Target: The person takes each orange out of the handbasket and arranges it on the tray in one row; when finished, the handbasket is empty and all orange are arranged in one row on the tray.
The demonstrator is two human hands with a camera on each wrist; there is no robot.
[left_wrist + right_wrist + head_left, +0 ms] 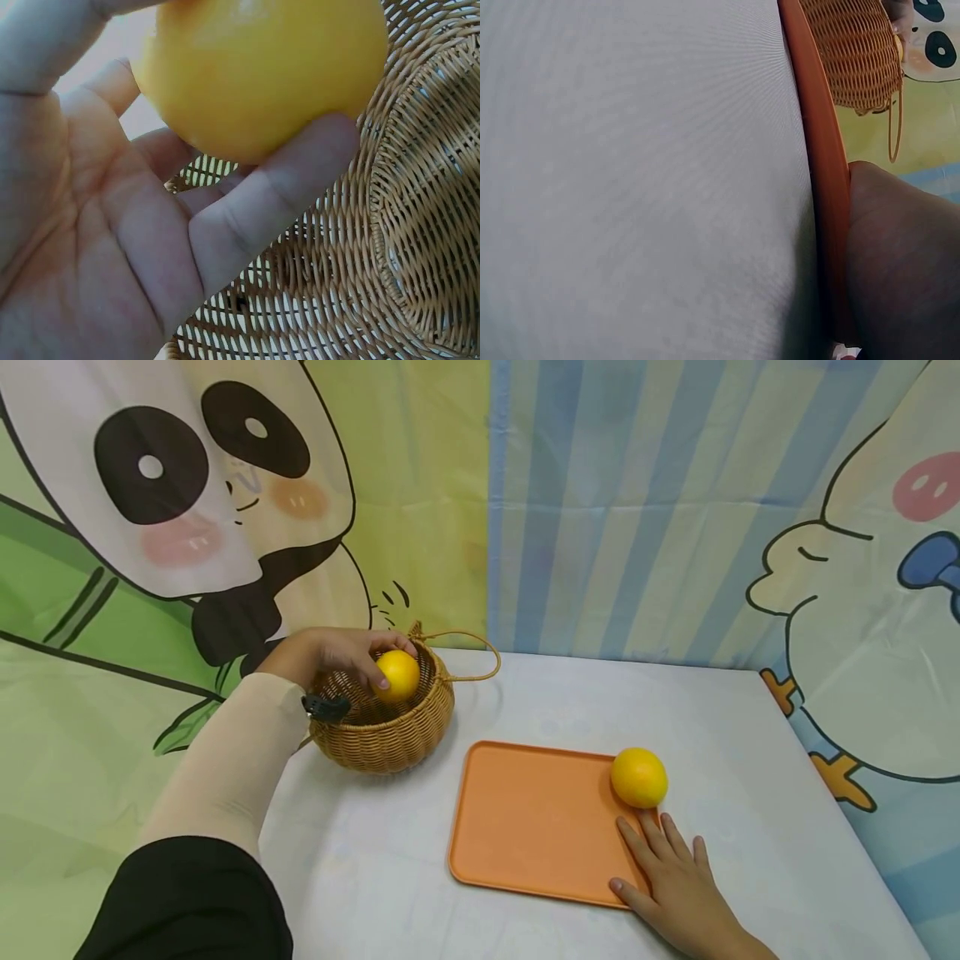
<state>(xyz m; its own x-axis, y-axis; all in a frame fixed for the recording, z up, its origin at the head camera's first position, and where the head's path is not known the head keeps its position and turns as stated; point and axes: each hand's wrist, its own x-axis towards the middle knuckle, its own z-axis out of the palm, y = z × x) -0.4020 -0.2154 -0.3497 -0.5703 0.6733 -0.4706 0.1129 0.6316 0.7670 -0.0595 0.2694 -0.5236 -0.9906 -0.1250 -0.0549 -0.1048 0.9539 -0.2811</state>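
Note:
My left hand [348, 656] reaches over the wicker basket [386, 739] and grips a round, yellow-skinned orange [399, 677] between thumb and fingers. In the left wrist view this orange [262, 75] sits at the fingertips, with the woven basket wall [427, 202] behind it. A second orange [639, 777] rests at the far right corner of the orange plastic tray [540, 827]. My right hand [675, 881] lies with straight, spread fingers over the tray's right edge, its fingertips close to that orange. The right wrist view shows the thumb [900, 255] against the tray's rim [821, 150].
A thin looped handle [480, 664] sticks out to the right of the basket. The white-covered table [360, 860] lies under everything. Printed cartoon curtains [600, 510] hang behind and at both sides.

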